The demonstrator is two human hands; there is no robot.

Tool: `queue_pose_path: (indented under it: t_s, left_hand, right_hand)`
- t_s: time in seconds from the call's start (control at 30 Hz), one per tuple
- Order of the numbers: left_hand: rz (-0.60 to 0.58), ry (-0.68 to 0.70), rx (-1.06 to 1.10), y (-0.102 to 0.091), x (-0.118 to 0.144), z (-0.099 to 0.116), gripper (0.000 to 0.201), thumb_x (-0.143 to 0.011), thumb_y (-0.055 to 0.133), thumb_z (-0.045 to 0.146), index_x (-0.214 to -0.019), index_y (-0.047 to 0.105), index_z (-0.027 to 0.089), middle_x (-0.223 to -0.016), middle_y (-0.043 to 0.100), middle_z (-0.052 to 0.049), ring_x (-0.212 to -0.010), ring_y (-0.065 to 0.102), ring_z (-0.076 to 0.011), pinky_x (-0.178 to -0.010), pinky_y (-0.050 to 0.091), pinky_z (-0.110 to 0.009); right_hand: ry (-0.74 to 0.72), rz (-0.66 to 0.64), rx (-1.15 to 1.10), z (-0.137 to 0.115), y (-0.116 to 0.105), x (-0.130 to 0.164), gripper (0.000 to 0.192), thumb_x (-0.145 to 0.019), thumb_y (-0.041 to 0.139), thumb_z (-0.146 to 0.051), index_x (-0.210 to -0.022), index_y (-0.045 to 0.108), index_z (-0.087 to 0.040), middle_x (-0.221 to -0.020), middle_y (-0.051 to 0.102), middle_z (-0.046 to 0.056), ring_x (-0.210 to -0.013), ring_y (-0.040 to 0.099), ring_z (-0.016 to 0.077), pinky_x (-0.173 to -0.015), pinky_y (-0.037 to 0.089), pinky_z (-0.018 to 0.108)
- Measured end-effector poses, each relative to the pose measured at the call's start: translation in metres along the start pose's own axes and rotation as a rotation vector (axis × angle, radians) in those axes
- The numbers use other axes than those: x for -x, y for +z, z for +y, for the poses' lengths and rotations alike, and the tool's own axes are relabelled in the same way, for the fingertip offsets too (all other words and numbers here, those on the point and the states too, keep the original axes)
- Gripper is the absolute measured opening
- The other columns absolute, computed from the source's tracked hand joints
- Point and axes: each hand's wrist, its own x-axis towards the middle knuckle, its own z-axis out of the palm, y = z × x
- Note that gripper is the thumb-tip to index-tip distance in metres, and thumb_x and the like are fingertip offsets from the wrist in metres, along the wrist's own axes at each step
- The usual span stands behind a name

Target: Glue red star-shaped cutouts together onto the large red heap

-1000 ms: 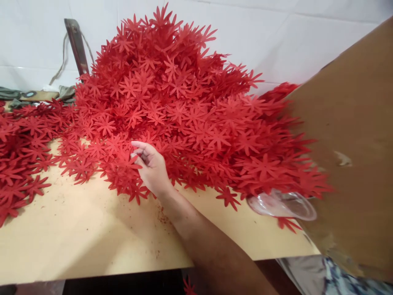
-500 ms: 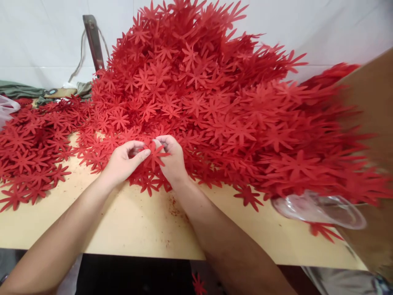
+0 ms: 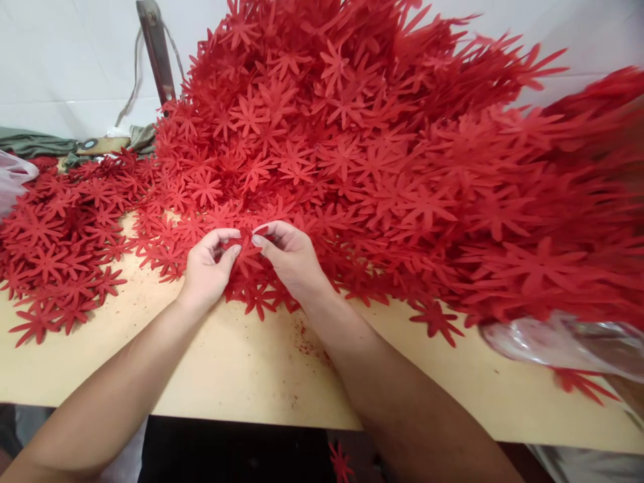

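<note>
So both hands meet at the near foot of that huge pile of red flower cutouts (image 3: 352, 147), roughly mid-way along the table's (image 3: 226, 362) front edge and a bit left of centre. The left hand (image 3: 206, 265) and right hand (image 3: 292, 258) are pinching the same flower cutout (image 3: 245, 251) between them: left thumb and forefinger are closed on its left side, right thumb and forefinger closed on its right side, the other fingers curled loosely. The piece sits right between the two sets of fingertips, held just above the loose cutouts on the tabletop, petals fanning down and outward, so no real long axis to speak of. Neither hand is nearer; it's dead centre between them, with the big heap directly behind and climbing away toward the far edge. A thinner scatter of cutouts (image 3: 55, 235) lies toward the left edge, and a clear plastic bag (image 3: 558, 342) lies near the front right corner, well apart from the hands.
</note>
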Motion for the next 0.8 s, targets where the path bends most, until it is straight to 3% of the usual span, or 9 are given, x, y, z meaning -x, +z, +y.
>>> queue_pose_path:
  t_s: [0.2, 0.3, 0.37, 0.43, 0.53, 0.67, 0.8]
  left_hand:
    - [0.056, 0.155, -0.202, -0.012, -0.003, -0.003, 0.024, -0.077, 0.055, 0.018, -0.098, 0.066, 0.016, -0.089, 0.068, -0.005, -0.077, 0.061, -0.0117, -0.075, 0.05, -0.025]
    - [0.103, 0.291, -0.352, -0.018, -0.004, 0.002, 0.023, -0.077, 0.058, 0.02, -0.098, 0.067, 0.016, -0.105, 0.066, -0.009, -0.101, 0.06, -0.0173, -0.097, 0.045, -0.034]
    - [0.062, 0.345, -0.39, -0.017, -0.001, 0.007, 0.025, -0.077, 0.062, 0.026, -0.099, 0.068, 0.017, -0.115, 0.064, -0.009, -0.113, 0.055, -0.0197, -0.107, 0.037, -0.038]
    - [-0.033, 0.282, -0.292, -0.011, 0.005, 0.01, 0.03, -0.076, 0.065, 0.034, -0.102, 0.066, 0.018, -0.111, 0.065, -0.008, -0.107, 0.058, -0.0185, -0.101, 0.042, -0.036]
    - [-0.121, 0.08, -0.036, 0.001, 0.012, 0.01, 0.038, -0.071, 0.07, 0.041, -0.1, 0.065, 0.019, -0.094, 0.068, -0.004, -0.081, 0.062, -0.0128, -0.08, 0.051, -0.028]
    - [-0.018, -0.023, 0.127, 0.005, 0.01, 0.007, 0.03, -0.063, 0.077, 0.036, -0.085, 0.065, 0.019, -0.078, 0.066, 0.001, -0.071, 0.059, -0.0087, -0.071, 0.049, -0.022]
    - [0.088, -0.071, 0.18, -0.003, 0.003, 0.008, 0.018, -0.067, 0.075, 0.03, -0.077, 0.065, 0.019, -0.07, 0.063, 0.003, -0.065, 0.056, -0.0069, -0.068, 0.047, -0.02]
  right_hand:
    - [-0.108, 0.191, 0.174, -0.012, -0.005, -0.001, 0.014, -0.076, 0.059, -0.021, -0.065, 0.05, -0.018, -0.054, 0.045, -0.007, -0.048, 0.036, 0.0055, -0.048, 0.032, 0.023]
    - [-0.166, 0.251, 0.269, -0.016, -0.008, -0.001, 0.022, -0.079, 0.055, -0.021, -0.061, 0.043, -0.02, -0.05, 0.035, -0.008, -0.046, 0.03, 0.0058, -0.047, 0.028, 0.024]
    - [-0.212, 0.228, 0.338, -0.015, -0.006, 0.001, 0.024, -0.081, 0.054, -0.024, -0.06, 0.042, -0.02, -0.051, 0.035, -0.007, -0.048, 0.031, 0.0059, -0.049, 0.029, 0.024]
    - [-0.242, 0.171, 0.367, -0.012, -0.003, 0.004, 0.023, -0.081, 0.054, -0.029, -0.062, 0.044, -0.019, -0.054, 0.038, -0.006, -0.05, 0.033, 0.0062, -0.051, 0.031, 0.024]
    - [-0.233, 0.115, 0.34, -0.006, 0.0, 0.007, 0.022, -0.08, 0.055, -0.035, -0.067, 0.047, -0.019, -0.059, 0.043, -0.005, -0.053, 0.036, 0.0067, -0.053, 0.033, 0.025]
    - [-0.171, 0.041, 0.251, -0.002, 0.004, 0.009, 0.026, -0.076, 0.06, -0.041, -0.07, 0.047, -0.019, -0.063, 0.045, -0.004, -0.058, 0.04, 0.0076, -0.059, 0.038, 0.026]
    - [-0.099, -0.11, 0.131, -0.007, 0.007, 0.012, 0.033, -0.072, 0.065, -0.05, -0.078, 0.052, -0.02, -0.071, 0.051, -0.002, -0.065, 0.047, 0.0092, -0.065, 0.042, 0.026]
